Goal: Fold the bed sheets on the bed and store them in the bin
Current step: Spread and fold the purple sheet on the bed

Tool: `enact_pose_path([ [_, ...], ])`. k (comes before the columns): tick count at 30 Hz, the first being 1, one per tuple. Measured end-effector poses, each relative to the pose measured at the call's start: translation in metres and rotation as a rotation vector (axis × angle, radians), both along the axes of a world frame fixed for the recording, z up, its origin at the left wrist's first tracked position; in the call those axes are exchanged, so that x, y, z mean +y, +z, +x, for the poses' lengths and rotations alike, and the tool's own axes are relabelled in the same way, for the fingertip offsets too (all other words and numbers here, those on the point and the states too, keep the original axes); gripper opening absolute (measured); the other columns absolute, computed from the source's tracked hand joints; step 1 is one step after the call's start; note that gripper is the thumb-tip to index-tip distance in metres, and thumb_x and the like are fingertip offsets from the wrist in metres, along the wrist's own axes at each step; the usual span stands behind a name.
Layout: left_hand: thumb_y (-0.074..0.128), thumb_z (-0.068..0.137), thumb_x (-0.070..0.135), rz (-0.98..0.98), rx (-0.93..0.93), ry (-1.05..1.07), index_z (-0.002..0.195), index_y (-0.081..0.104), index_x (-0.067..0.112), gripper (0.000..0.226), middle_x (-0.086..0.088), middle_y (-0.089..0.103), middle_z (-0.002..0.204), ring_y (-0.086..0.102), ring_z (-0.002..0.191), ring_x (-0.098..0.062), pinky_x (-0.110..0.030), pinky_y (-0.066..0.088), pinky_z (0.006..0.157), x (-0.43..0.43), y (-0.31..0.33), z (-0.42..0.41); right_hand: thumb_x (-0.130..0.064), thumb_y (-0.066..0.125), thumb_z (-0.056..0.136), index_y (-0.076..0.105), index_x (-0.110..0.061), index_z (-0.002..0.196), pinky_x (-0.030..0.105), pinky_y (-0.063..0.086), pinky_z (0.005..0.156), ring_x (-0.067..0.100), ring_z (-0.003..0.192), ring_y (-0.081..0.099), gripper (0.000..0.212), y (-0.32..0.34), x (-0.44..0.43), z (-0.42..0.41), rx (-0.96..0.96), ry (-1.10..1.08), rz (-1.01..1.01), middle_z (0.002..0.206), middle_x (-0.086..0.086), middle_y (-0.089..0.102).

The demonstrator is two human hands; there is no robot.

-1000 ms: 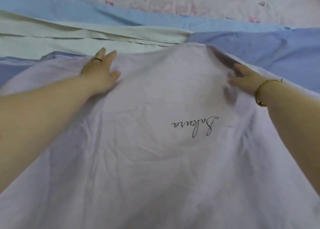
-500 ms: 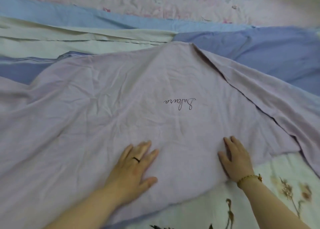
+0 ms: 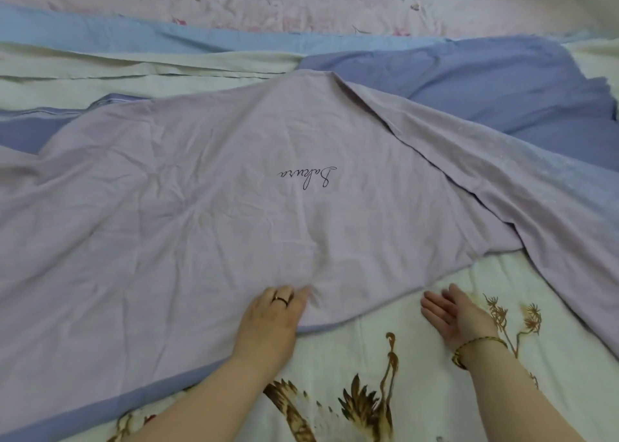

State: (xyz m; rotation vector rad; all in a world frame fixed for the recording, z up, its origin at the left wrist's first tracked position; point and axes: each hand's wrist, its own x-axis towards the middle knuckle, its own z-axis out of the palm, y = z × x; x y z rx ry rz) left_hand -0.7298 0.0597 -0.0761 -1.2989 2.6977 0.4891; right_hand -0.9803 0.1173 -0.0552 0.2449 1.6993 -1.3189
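A pale lilac cotton bed sheet (image 3: 234,213) fills the middle and left of the frame. It lies roughly flat but finely creased, rising to a rounded peak at upper centre. Dark script lettering (image 3: 306,177) sits upside down near its middle, and a blue-violet border band (image 3: 100,415) runs along its near edge at lower left. On the right, a second lilac layer slants from the peak down to the right edge of the frame.

The left hand (image 3: 273,321), wearing a thin ring (image 3: 280,300), rests knuckles-up on the sheet's near edge at lower centre. Its fingers are close together and bent into the cloth; blur hides whether they pinch it. The right hand (image 3: 455,314), with a gold bracelet (image 3: 475,344) at the wrist, lies just beside that edge on a cream bedspread printed with brown cranes (image 3: 385,358), its fingers straight and together and its palm turned left.

A periwinkle sheet (image 3: 469,79) lies at upper right and a folded cream sheet (image 3: 100,69) at upper left.
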Motion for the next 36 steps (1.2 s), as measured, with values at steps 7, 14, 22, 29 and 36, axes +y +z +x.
enact_pose_path([
  [7,0.035,0.097,0.015,0.184,-0.092,0.259,0.145,0.023,0.032,0.053,0.003,0.044,0.136,0.044,0.122,-0.015,-0.023,0.037,0.087,-0.01,0.016,-0.059,-0.021,0.05,0.094,0.047,-0.013,0.116,0.036,0.045,0.086,0.018,0.089,0.057,0.023,0.001,-0.064,-0.058,-0.136,0.02,-0.169,0.128,0.005,0.053],
  [14,0.032,0.099,0.016,0.274,-0.016,0.251,0.144,0.024,0.035,0.049,0.005,0.045,0.137,0.045,0.122,-0.011,-0.017,0.032,0.09,0.008,0.028,-0.083,-0.02,0.057,0.087,0.034,-0.007,0.139,0.037,0.04,0.101,0.028,0.121,0.047,0.058,0.015,-0.078,-0.099,0.262,0.002,0.145,0.138,0.008,0.045],
  [22,0.034,0.099,0.018,0.435,-0.073,0.024,0.144,0.025,0.036,0.05,0.006,0.036,0.148,0.04,0.13,-0.014,-0.02,0.031,0.098,0.048,0.032,-0.095,-0.017,0.051,0.089,0.051,0.004,0.123,0.039,0.041,0.091,0.032,0.104,0.053,0.041,0.018,0.007,-0.115,0.475,0.08,0.309,0.115,0.02,0.055],
  [29,0.037,0.097,0.019,0.507,-0.177,-0.178,0.14,0.036,0.036,0.046,0.001,0.046,0.141,0.046,0.123,-0.019,-0.025,0.035,0.094,0.087,0.038,-0.086,-0.013,0.045,0.093,0.047,0.001,0.128,0.03,0.035,0.083,0.033,0.117,0.046,0.037,0.02,0.097,-0.104,0.503,0.022,0.331,0.131,0.021,0.049],
  [36,0.026,0.075,0.079,0.233,-0.059,-0.335,0.107,0.063,0.027,0.071,0.004,0.059,0.103,0.055,0.098,-0.012,-0.019,0.035,0.069,0.072,0.018,-0.1,-0.015,0.05,0.092,0.044,-0.002,0.132,0.031,0.036,0.095,0.032,0.12,0.047,0.042,0.001,0.119,-0.098,0.398,0.048,0.252,0.134,0.015,0.049],
])
